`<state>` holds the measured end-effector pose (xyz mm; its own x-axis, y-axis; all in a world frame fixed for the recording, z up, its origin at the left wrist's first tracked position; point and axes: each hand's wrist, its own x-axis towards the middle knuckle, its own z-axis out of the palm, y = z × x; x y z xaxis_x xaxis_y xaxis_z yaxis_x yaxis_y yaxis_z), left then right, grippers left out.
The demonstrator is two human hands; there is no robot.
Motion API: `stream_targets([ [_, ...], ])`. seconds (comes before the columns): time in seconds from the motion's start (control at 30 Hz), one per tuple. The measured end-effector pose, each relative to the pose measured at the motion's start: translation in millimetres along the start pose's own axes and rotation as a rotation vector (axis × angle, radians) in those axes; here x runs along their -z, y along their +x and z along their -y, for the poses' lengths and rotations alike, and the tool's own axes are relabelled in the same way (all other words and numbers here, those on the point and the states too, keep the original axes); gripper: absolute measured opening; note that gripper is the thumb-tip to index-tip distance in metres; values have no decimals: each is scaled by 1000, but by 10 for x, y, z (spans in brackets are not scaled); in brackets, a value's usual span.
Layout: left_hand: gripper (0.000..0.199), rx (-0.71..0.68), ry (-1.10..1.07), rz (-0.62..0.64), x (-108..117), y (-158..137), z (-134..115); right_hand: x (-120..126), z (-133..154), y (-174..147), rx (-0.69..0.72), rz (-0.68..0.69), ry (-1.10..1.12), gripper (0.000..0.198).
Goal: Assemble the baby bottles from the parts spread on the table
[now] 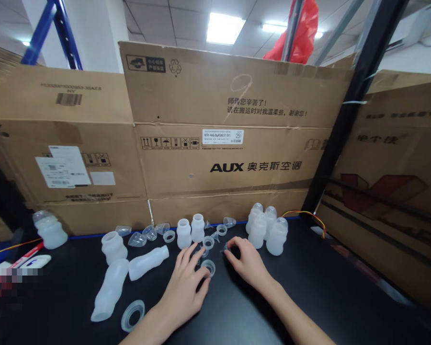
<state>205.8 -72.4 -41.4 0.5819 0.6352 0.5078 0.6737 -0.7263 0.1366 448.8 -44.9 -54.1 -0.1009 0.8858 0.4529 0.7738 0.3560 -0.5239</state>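
Note:
My left hand point(187, 286) is over the black table with its fingers spread, its index fingertip at the edge of a translucent bottle collar ring point(210, 268). Another ring point(208, 242) lies just beyond the fingers. To the right, my right hand point(247, 262) pinches a small clear piece point(224, 248) between thumb and index finger; the fingers partly cover it. Two open milky bottles point(184, 234) stand behind my left hand. Clear domed caps point(150, 233) and smaller rings point(169, 236) are scattered along the back.
Several capped bottles point(277, 237) are grouped at the back right, one more point(50, 230) at far left. Two bottles point(110, 290) lie on their sides at left, near a large ring point(132, 316). Cardboard panels point(222, 177) wall the back; a black post point(339, 124) rises at right.

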Motion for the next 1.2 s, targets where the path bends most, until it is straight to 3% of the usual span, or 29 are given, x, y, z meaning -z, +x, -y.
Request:
stream_targets([
  [0.1, 16, -24, -68, -3, 41, -55, -39, -19, 9, -14, 10, 12, 42, 10],
  [0.2, 14, -27, -179, -28, 75, -56, -72, -43, 26, -34, 4, 28, 154, 31],
  [0.33, 37, 38, -276, -146, 27, -57, -42, -14, 113, -50, 0, 28, 337, 44],
  [0.5, 57, 149, -337, -245, -81, -93, 57, 57, 369, -108, 124, -25, 504, 46],
  [0.8, 73, 71, -305, -260, -84, -106, 75, -17, 603, -254, 308, 100, 318, 53],
  [1.2, 56, 3, -322, -282, -52, -83, 17, 80, 598, -232, 217, 104, 384, 48],
])
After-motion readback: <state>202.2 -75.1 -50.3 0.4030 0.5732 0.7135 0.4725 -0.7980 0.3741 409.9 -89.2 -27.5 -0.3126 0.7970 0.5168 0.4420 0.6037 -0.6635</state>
